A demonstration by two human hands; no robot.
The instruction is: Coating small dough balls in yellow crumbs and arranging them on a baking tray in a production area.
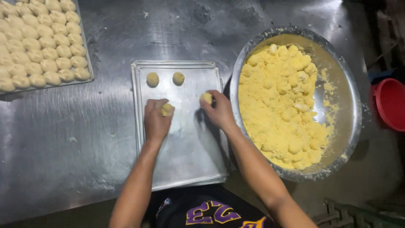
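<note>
The dough (pixel 278 105) in the silver bowl (pixel 350 105) is bright yellow. The balls (pixel 165 79) on the grey tray (pixel 185 147) are pale yellow. The bucket (pixel 390 103) is red. The shirt (pixel 202 211) is black with purple-and-yellow print.

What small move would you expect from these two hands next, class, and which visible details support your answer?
Probably each hand sets its dough ball down on the metal tray, in a second row. The left hand and right hand each hold a yellow dough ball just over the tray, below two balls already lying side by side near its far edge.
</note>
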